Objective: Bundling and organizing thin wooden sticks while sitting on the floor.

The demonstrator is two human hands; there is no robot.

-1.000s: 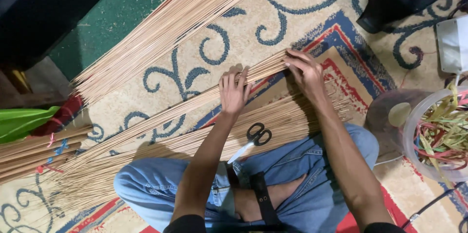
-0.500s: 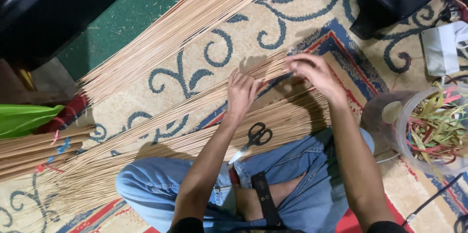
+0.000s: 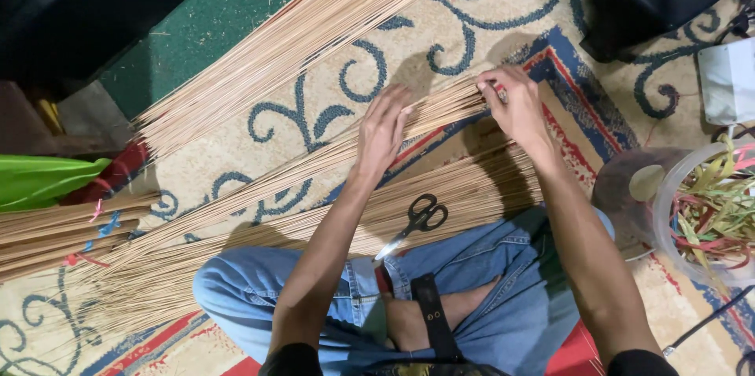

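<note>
I am resting my left hand flat, fingers together and extended, on a sheaf of thin tan sticks that is lying slantwise across the patterned carpet. I am holding my right hand at the upper end of the same sheaf, fingers curled and pinching the stick tips. Taking this sheaf as the landmark: a second, wider layer of sticks is lying just beside it, nearer my knees, and black-handled scissors are lying on that layer, touching my blue jeans. A larger fan of sticks is spreading well apart on the far side. Tied stick bundles and a green bag are lying beyond its lower left end. A clear container of green and red strips is standing to its right.
</note>
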